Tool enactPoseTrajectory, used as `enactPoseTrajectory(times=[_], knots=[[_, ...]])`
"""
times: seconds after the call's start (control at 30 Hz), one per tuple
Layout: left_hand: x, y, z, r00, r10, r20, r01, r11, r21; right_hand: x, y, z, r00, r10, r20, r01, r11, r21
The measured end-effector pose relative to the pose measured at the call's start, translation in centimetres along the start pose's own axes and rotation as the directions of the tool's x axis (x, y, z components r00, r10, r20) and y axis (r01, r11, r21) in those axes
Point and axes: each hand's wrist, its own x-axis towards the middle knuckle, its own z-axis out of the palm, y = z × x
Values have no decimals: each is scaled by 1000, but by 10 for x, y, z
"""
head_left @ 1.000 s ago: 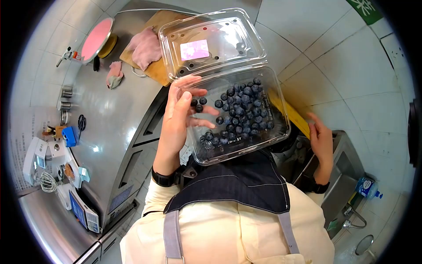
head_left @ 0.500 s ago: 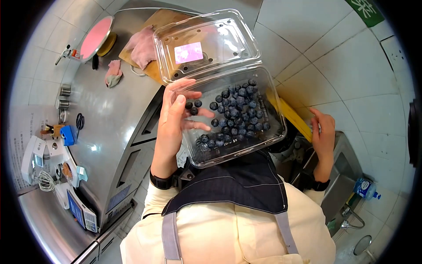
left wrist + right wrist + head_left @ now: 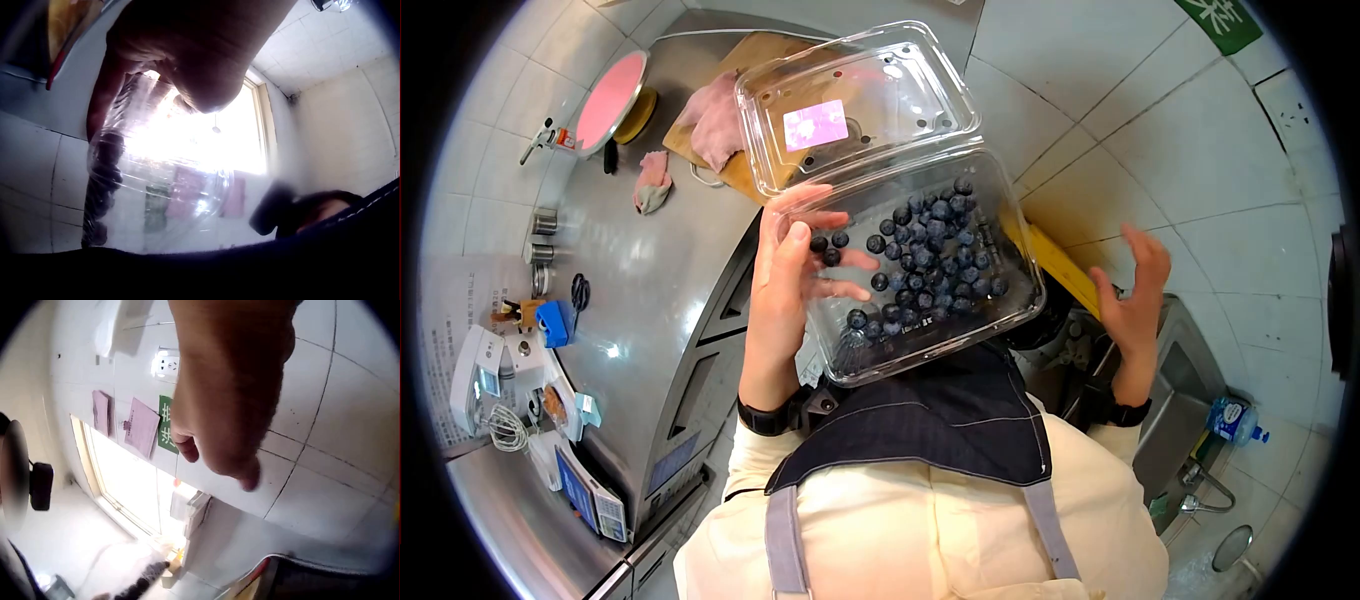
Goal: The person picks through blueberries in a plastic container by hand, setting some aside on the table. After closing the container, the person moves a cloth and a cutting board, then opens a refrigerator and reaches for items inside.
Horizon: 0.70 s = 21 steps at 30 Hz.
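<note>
**Head view: blueberry box popped open, nothing out of it yet**

So I was standing right there in the kitchen, and here's where things stood. The person's left hand (image 3: 785, 270) gripped the clear clamshell box (image 3: 870, 365) by its left side, thumb over the rim and fingers curled underneath, showing through the plastic. They held it up in front of their chest, off the steel desk (image 3: 650, 270).

The lid (image 3: 855, 105) was already flipped back on its hinge, so I'd call the opening part done. The blueberries (image 3: 935, 260) were all still inside, piled toward the far right corner. I couldn't spot a single one anywhere else, so by my reckoning whatever was meant for the berries hadn't started.

The right hand (image 3: 1135, 290) was empty with its fingers spread wide. It hovered well apart from the box, off to its right above the sink (image 3: 1190, 400). The right wrist view showed the same loose hand (image 3: 231, 381) against wall tiles, and the left wrist view was mostly glare through the plastic (image 3: 162, 187).

Back on the desk sat a wooden cutting board (image 3: 745, 165) with a pink cloth (image 3: 718, 120) on it, nowhere near either hand.
</note>
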Motion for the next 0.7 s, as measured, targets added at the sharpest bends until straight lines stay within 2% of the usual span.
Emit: enactPoseTrajectory(times=[0.13,0.2,0.23,0.3,0.37,0.43,0.5,0.53,0.6,0.7], knots=[[1,1,-1,1000,-6,-5,7,1000,17,2,8,-3,996,-14,87,15,1000,-9],[2,0,0,1000,-2,4,2,1000,26,20,-7,1,998,-31,-55,33,999,29],[2,-1,0,1000,-3,3,2,1000,20,27,-15,1,998,-32,-55,34,999,26],[2,-2,0,1000,-2,-3,2,1000,14,39,-33,3,982,-57,-179,93,976,198],[2,-3,2,1000,-19,5,19,1000,9,54,-59,2,993,-36,-115,85,889,450],[2,-4,4,999,-27,18,27,1000,13,78,-78,0,924,-382,-30,367,861,352],[3,-4,7,999,-27,32,26,1000,16,94,-102,5,854,-515,74,475,829,294],[2,-2,8,999,-32,31,32,999,17,98,-107,10,854,-515,71,476,830,291],[1,0,9,999,-26,21,26,1000,17,104,-111,22,786,-589,188,543,803,248],[-2,-2,6,1000,-22,-10,22,999,32,104,-113,36,756,-629,180,591,775,224]])
